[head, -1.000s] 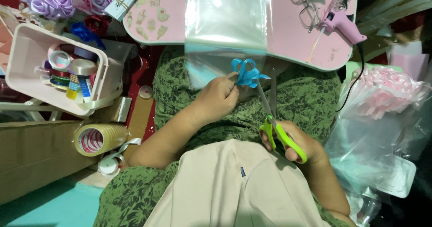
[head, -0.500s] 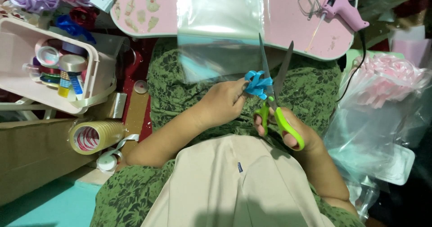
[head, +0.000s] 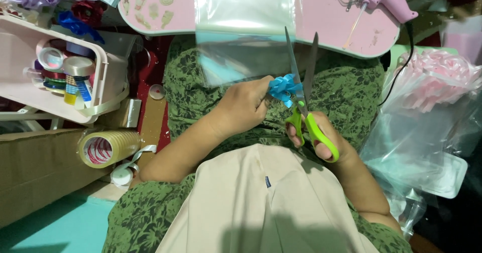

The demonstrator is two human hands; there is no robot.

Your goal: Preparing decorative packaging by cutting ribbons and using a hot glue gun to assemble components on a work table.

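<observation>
While the left hand (head: 246,105) pinches the blue ribbon bow (head: 282,88) over the lap, the right hand (head: 316,135) grips green scissors (head: 304,100), blades parted, seemingly around a ribbon tail; trimming needs a steady close.

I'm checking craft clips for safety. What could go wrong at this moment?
1. The scissors are open right beside the blue ribbon bow pinched in the left hand, so those fingertips could get nicked.
2. The right hand might cut a loop rather than a loose end.
3. The clear plastic bag hangs just behind the blade tips and could be snagged.
</observation>
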